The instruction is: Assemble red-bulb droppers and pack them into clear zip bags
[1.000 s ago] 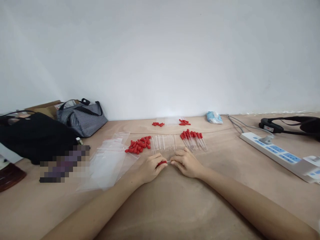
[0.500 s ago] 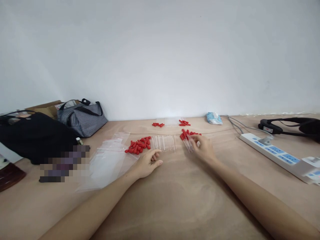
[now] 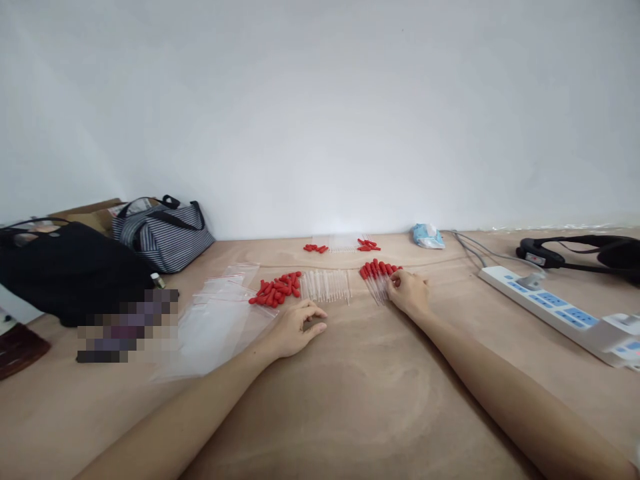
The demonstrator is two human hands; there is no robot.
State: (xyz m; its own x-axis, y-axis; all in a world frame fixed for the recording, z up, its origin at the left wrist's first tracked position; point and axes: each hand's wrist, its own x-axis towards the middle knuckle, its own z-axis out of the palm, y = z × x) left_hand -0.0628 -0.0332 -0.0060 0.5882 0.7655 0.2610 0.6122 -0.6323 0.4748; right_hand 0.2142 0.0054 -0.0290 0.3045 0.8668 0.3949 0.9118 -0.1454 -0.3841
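My right hand (image 3: 411,292) is closed, its fingertips pinched at the right end of a row of droppers (image 3: 376,275). These have red rubber bulbs and clear thin tubes pointing toward me; the fingers partly cover the rightmost one. My left hand (image 3: 295,329) rests on the table with thumb and fingers apart, holding nothing. Just beyond it, loose clear dropper tubes (image 3: 327,287) lie side by side. A heap of loose red rubber bulbs (image 3: 277,289) sits to their left, beside clear zip bags (image 3: 215,327) spread on the table.
Farther back by the wall lie more red bulbs (image 3: 315,249), more clear tubes and another red-bulbed group (image 3: 369,245). A blue-and-white packet (image 3: 427,236) and a white power strip (image 3: 550,307) are on the right, near a black strapped device (image 3: 560,253). Bags (image 3: 165,237) stand left.
My right hand has shifted slightly right and down, and its fingers now rest at the right end of the dropper row. My left thumb and fingers have spread a little.
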